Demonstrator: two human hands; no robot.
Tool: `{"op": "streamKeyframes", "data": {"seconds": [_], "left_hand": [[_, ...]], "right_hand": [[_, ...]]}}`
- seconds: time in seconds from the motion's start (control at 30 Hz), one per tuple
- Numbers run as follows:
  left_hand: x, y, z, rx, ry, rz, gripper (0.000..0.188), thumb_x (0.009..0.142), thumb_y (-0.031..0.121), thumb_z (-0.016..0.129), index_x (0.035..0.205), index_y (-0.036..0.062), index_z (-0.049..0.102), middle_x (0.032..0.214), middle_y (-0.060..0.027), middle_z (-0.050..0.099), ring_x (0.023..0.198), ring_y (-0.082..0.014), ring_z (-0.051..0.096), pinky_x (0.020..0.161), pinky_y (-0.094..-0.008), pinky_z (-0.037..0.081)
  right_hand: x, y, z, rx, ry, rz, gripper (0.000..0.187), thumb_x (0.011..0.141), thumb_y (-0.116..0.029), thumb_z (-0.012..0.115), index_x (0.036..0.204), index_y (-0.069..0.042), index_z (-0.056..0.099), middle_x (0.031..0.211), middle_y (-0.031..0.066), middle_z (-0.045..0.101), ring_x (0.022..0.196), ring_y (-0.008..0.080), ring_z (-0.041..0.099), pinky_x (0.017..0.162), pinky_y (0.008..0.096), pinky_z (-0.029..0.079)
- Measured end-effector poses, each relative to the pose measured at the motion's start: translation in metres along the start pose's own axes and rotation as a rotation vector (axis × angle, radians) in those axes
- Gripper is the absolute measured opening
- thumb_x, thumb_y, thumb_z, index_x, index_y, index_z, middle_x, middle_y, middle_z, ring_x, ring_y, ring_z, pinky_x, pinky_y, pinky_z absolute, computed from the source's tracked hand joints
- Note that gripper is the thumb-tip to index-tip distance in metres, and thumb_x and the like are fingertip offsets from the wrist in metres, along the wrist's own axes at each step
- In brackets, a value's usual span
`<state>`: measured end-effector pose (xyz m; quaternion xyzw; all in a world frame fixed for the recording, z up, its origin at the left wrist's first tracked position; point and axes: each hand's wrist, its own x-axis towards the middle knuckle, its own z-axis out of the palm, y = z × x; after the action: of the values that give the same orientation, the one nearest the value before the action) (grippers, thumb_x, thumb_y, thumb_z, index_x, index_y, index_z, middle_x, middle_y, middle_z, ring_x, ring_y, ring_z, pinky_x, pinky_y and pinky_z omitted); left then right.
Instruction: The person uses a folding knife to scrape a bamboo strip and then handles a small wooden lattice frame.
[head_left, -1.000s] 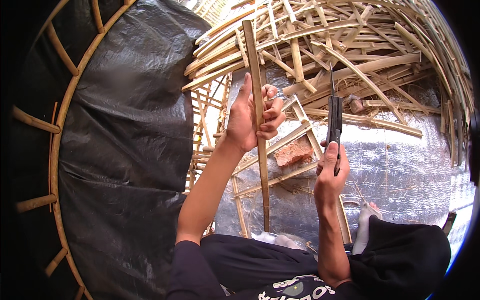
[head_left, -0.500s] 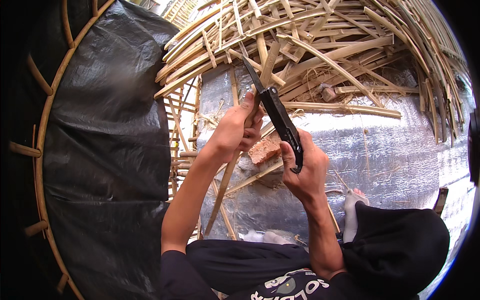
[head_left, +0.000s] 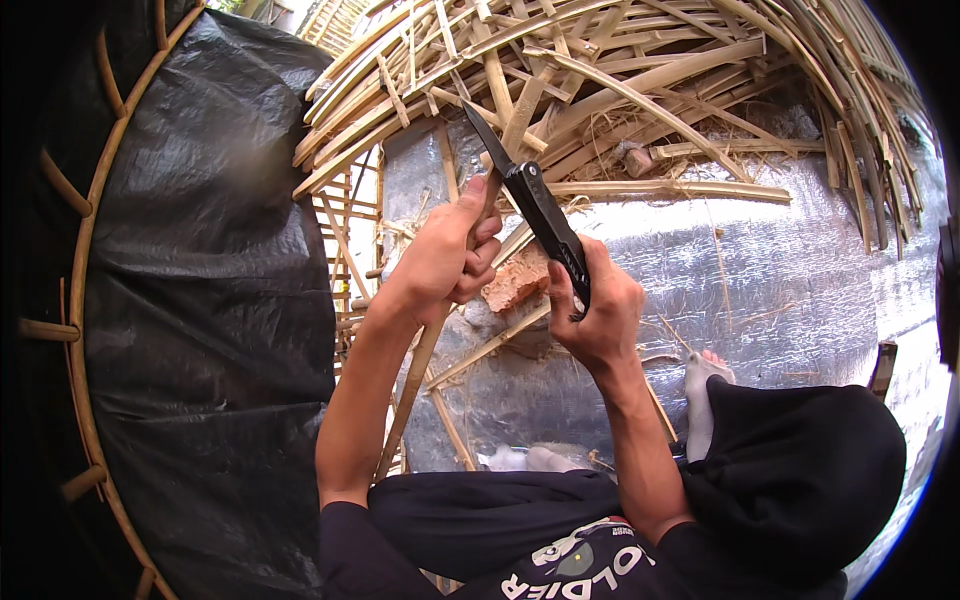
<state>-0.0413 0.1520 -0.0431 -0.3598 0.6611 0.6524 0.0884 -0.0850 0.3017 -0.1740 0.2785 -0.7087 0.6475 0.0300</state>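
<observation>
My right hand [head_left: 605, 310] grips the black handle of a folding knife [head_left: 545, 215], its dark blade unfolded and pointing up and to the left. A long bamboo strip [head_left: 408, 395] is clasped in my left hand [head_left: 445, 245], with the thumb lying along it. The strip slants from beside my lap up toward the heap. The blade lies against or just over the strip above my left fist; whether the edge bites into it I cannot tell. Behind the two hands, a rough reddish brick piece [head_left: 517, 278] rests on the silvery sheet [head_left: 760, 300].
A big heap of split bamboo strips [head_left: 620, 90] spreads across the far side, bending round to the right. Black plastic sheeting [head_left: 210, 300] with a bamboo frame [head_left: 90, 230] forms the left side. My bare foot [head_left: 705, 375] rests at the right on the silvery sheet.
Both hands, with the knife and bamboo strip, sit slightly farther left in the picture. The whole scene has shifted a little up and left as well. Both grips are unchanged.
</observation>
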Motion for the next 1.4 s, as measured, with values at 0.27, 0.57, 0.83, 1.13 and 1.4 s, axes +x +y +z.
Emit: {"op": "streamKeyframes", "data": {"seconds": [0.27,0.57,0.83,1.13,1.4], "left_hand": [[0.005,-0.003,-0.005,0.041,-0.012,-0.005,0.054,0.102,0.062,0.037,0.078,0.013,0.037,0.053,0.0069,0.028,0.038,-0.0045,0.022,0.035,-0.0236,0.015],[0.008,-0.006,0.0,0.079,0.031,0.013,0.054,0.103,0.061,0.035,0.077,0.0132,0.036,0.051,0.0077,0.024,0.036,-0.0034,0.019,0.034,-0.0235,0.013],[0.001,-0.018,-0.002,0.143,0.006,-0.074,0.054,0.103,0.061,0.035,0.075,0.0146,0.036,0.053,0.008,0.027,0.04,-0.0039,0.019,0.036,-0.0241,0.014],[0.002,-0.053,-0.027,0.128,0.005,-0.188,0.053,0.103,0.059,0.038,0.074,0.0148,0.037,0.052,0.0086,0.025,0.04,-0.0042,0.015,0.037,-0.0244,0.011],[0.015,-0.024,-0.046,0.073,0.018,-0.145,0.05,0.103,0.058,0.039,0.078,0.0142,0.038,0.054,0.0085,0.027,0.041,-0.0035,0.019,0.037,-0.0234,0.01]], "right_hand": [[-0.007,0.009,0.008,-0.016,0.033,-0.019,0.027,0.086,-0.018,0.069,0.107,-0.005,0.06,0.069,0.0137,0.061,0.06,0.0337,0.063,0.056,0.0417,0.048],[-0.011,0.015,0.016,-0.078,0.076,-0.054,0.027,0.086,-0.017,0.069,0.107,-0.004,0.06,0.069,0.0126,0.061,0.059,0.0322,0.063,0.055,0.0402,0.048],[0.004,0.014,0.007,-0.091,0.138,0.133,0.025,0.093,-0.026,0.063,0.101,-0.002,0.061,0.063,0.0114,0.059,0.053,0.0275,0.061,0.051,0.0393,0.046],[0.0,0.035,-0.004,0.067,0.242,0.481,0.039,0.102,-0.04,0.051,0.09,-0.004,0.061,0.055,-0.0003,0.052,0.043,0.012,0.047,0.039,0.0318,0.034],[-0.026,0.015,0.027,0.078,-0.031,0.077,0.023,0.093,-0.026,0.067,0.102,-0.006,0.063,0.068,0.0137,0.063,0.056,0.032,0.065,0.051,0.0394,0.048]]}}
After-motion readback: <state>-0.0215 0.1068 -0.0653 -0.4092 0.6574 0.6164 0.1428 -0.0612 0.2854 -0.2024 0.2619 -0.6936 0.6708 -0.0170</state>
